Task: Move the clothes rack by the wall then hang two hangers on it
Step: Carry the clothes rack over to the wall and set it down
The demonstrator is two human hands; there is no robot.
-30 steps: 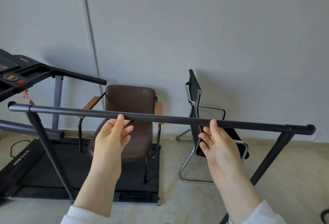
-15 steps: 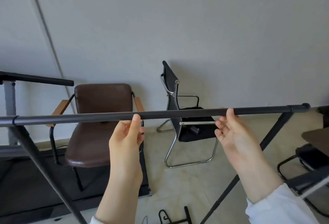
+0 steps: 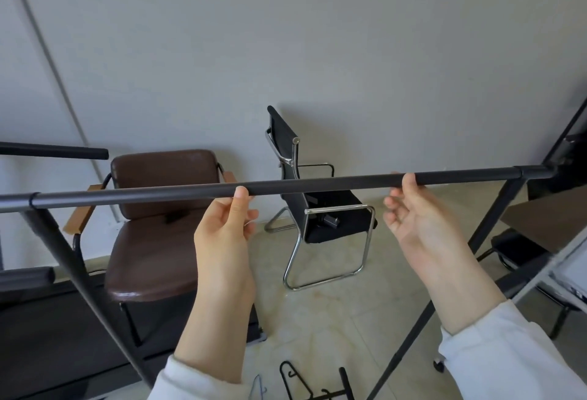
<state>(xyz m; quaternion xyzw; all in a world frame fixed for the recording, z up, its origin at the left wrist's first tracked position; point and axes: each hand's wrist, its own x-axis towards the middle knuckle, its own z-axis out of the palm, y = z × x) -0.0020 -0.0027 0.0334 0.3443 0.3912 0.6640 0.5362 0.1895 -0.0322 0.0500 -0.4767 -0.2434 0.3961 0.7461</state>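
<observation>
The clothes rack's black top bar [image 3: 317, 185] runs across the view, rising slightly to the right, on slanted legs [image 3: 63, 260] at both ends. My left hand [image 3: 225, 234] holds the bar from below near its middle, thumb up against it. My right hand [image 3: 419, 218] holds it further right with the thumb and index finger around it, the other fingers loose below. Black hangers [image 3: 305, 380] lie on the floor between my arms, cut off by the bottom edge, and a thin pale hanger [image 3: 259, 387] lies beside them.
Beyond the bar, a brown padded armchair [image 3: 158, 241] and a black mesh chair [image 3: 320, 206] stand against the grey wall [image 3: 317, 50]. A treadmill [image 3: 47, 320] fills the left. At the right edge stand a dark table [image 3: 546, 218] and another frame.
The rack and my view have swung right: the chairs and treadmill shifted left, and a table appeared at right. Both hands stayed on the bar; the right hand's lower fingers loosened.
</observation>
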